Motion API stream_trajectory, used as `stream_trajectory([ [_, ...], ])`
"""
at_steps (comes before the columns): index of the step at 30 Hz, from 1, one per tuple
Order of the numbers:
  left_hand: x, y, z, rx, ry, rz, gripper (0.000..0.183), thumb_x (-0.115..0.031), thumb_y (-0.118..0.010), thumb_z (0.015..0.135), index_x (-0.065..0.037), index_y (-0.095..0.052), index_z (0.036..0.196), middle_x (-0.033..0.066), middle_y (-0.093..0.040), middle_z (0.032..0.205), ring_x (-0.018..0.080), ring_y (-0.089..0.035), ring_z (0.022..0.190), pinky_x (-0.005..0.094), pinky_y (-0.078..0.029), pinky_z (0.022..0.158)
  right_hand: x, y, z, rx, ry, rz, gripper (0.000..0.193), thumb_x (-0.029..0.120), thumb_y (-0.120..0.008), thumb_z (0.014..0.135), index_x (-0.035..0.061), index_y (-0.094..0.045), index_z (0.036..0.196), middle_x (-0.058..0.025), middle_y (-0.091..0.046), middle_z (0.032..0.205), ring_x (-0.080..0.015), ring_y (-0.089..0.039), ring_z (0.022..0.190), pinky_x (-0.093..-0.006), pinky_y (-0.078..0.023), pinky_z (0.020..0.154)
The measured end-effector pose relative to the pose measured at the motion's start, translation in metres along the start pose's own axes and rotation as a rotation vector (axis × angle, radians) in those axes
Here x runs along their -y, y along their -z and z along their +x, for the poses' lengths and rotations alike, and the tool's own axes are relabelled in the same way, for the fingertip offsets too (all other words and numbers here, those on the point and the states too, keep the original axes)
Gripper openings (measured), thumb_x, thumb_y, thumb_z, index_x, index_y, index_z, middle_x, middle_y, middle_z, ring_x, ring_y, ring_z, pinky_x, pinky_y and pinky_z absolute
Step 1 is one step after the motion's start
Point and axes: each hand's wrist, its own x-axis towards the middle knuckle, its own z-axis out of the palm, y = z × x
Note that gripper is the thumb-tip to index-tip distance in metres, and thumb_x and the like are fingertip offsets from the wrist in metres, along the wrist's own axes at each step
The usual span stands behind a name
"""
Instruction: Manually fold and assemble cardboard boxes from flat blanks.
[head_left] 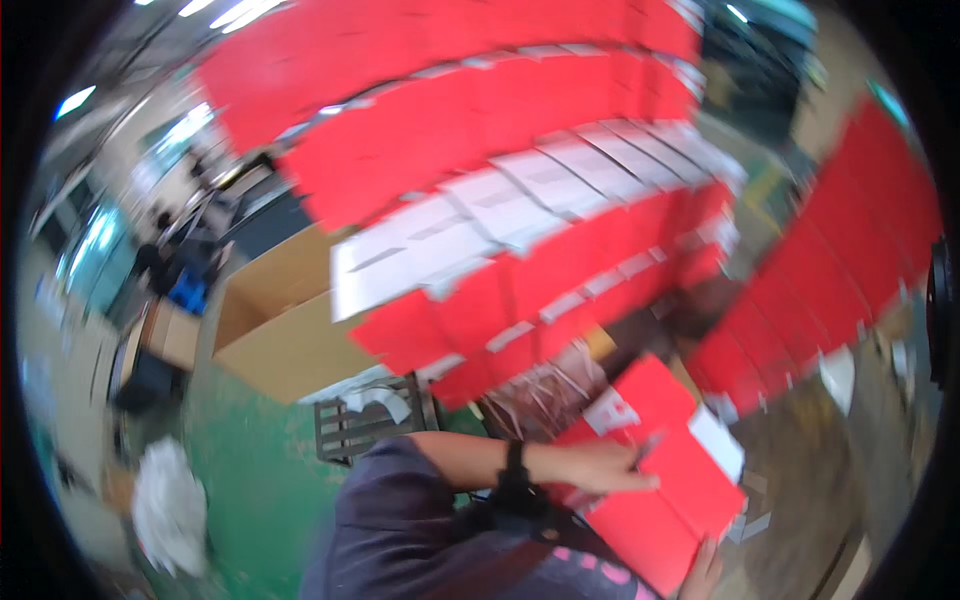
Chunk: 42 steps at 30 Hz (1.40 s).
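Note:
A red box [665, 485] with a white side panel lies in front of me at the lower right, tilted in the picture. My left hand [598, 467] rests on its upper face, fingers stretched out across the red surface; a black strap circles that wrist. At the box's near edge, my right hand [703, 572] grips the lower corner, with most of this hand cut off by the picture's edge. Motion smears the finer detail.
Stacked red boxes with white tops [500, 210] rise ahead. Another red row [830, 260] stands at the right. An open cardboard box [300, 340], a dark slatted stand [345, 430] and a white bag [172, 505] are at the left. Far left, people are at work.

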Motion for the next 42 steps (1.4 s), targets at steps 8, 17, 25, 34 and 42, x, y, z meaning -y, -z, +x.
stream_trajectory([
  [8, -0.002, 0.003, -0.035, -0.182, -0.777, -0.057, 0.105, -0.064, -0.045, 0.095, 0.007, 0.006, 0.152, 0.0326, -0.029, 0.151, 0.0317, -0.036, 0.140, 0.0385, -0.034, 0.111, 0.004, 0.051, -0.016, -0.277, 0.095, 0.675, 0.030, 0.018, -0.051, 0.101, -0.0038, -0.055, 0.121, -0.0227, -0.058, 0.118, -0.0226, -0.056, 0.112, -0.0350, -0.046, 0.095],
  [17, 0.073, -0.071, -0.014, -0.133, -0.402, -0.189, 0.071, -0.043, -0.021, 0.107, 0.004, 0.006, 0.153, 0.0237, 0.007, 0.161, 0.0279, 0.006, 0.151, 0.0366, -0.002, 0.120, -0.034, -0.005, -0.024, -0.347, 0.307, -0.016, 0.030, 0.013, -0.053, 0.097, -0.0016, -0.057, 0.124, -0.0234, -0.058, 0.122, -0.0254, -0.056, 0.115, -0.0364, -0.045, 0.096],
  [25, 0.029, 0.006, -0.005, -0.281, -0.546, 0.920, 0.031, -0.011, -0.059, 0.077, -0.003, -0.068, 0.106, 0.0135, -0.066, 0.070, 0.0337, -0.068, 0.065, 0.0447, -0.054, 0.053, 0.022, 0.028, -0.006, 0.184, 0.385, -1.042, 0.036, 0.003, -0.054, 0.086, 0.0024, -0.063, 0.120, -0.0211, -0.065, 0.117, -0.0373, -0.060, 0.111, -0.0420, -0.047, 0.097],
  [34, 0.035, 0.008, 0.020, -0.114, -0.591, 1.031, 0.009, -0.011, -0.064, 0.070, -0.002, -0.067, 0.069, 0.0172, -0.068, 0.070, 0.0338, -0.069, 0.068, 0.0457, -0.055, 0.056, 0.008, 0.033, 0.027, 0.197, 0.584, -1.057, 0.027, 0.005, -0.054, 0.080, 0.0033, -0.071, 0.101, -0.0232, -0.067, 0.097, -0.0386, -0.064, 0.095, -0.0435, -0.051, 0.085],
  [42, 0.040, 0.004, 0.010, -0.182, -0.518, 0.855, 0.024, -0.011, -0.066, 0.070, -0.003, -0.059, 0.092, 0.0163, -0.066, 0.080, 0.0341, -0.068, 0.073, 0.0445, -0.054, 0.058, -0.053, 0.033, 0.036, 0.012, 0.665, -0.773, 0.049, 0.009, -0.067, 0.078, 0.0014, -0.058, 0.125, -0.0175, -0.066, 0.100, -0.0308, -0.065, 0.084, -0.0368, -0.051, 0.074],
])
